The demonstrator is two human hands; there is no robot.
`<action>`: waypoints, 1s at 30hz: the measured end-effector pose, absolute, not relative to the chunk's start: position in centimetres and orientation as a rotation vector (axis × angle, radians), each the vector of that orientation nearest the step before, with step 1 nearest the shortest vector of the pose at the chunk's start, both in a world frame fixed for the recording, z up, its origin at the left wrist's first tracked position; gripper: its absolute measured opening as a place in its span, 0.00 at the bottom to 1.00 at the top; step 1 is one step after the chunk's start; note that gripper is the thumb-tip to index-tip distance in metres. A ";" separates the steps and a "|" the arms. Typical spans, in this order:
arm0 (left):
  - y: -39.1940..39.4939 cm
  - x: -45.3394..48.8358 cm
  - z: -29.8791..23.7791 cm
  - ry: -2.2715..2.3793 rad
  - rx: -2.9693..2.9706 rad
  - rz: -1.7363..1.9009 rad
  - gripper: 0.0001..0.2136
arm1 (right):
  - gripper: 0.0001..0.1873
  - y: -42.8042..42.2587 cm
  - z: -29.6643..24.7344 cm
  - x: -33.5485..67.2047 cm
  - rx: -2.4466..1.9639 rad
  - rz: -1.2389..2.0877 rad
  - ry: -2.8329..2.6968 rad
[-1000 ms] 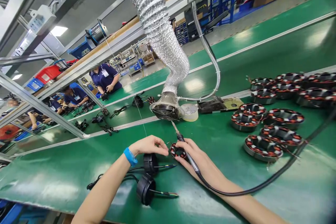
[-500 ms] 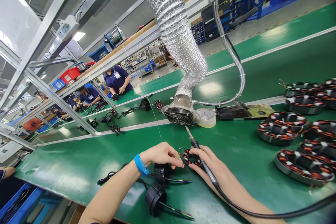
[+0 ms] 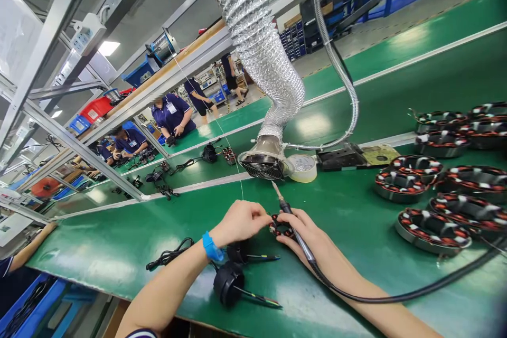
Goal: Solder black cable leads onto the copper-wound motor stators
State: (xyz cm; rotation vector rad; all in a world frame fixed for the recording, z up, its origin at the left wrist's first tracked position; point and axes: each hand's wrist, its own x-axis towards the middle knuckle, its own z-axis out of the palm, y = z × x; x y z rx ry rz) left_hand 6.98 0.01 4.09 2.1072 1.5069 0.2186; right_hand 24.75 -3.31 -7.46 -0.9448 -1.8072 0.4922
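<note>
Your right hand [image 3: 312, 237] grips the soldering iron [image 3: 288, 210] and also holds a small wound ring [image 3: 277, 229] over the counter [image 3: 336, 211], near its middle. Your left hand [image 3: 242, 222] has its fingertips pinched together at the ring's left edge; what they pinch cannot be told. Winding appears done. The iron's tip points away, so soldering is judged unfinished. The near black housing [image 3: 228, 284] lies unjoined; the stators [image 3: 433, 232] at right stand untouched.

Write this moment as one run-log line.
Left hand: pinched at coil ring; right hand: holding coil ring, soldering iron; tip: toward fan
</note>
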 end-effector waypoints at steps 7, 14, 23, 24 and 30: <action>0.5 5.6 4.4 1.411 2.455 0.153 0.11 | 0.11 -3.6 -7.0 24.8 -0.955 0.508 -1.795; 0.7 5.8 3.4 1.326 1.877 0.192 0.11 | 0.11 -3.5 -7.2 24.7 -0.950 0.519 -1.782; 0.6 6.5 3.4 1.438 1.811 0.311 0.12 | 0.11 -3.8 -6.8 24.9 -0.975 0.548 -1.815; 0.5 6.2 4.1 1.478 1.865 0.328 0.13 | 0.11 -3.8 -6.7 24.9 -0.981 0.551 -1.819; -2.6 5.0 6.8 1.286 2.394 0.138 0.17 | 0.13 -4.0 -6.7 25.0 -1.024 0.495 -1.808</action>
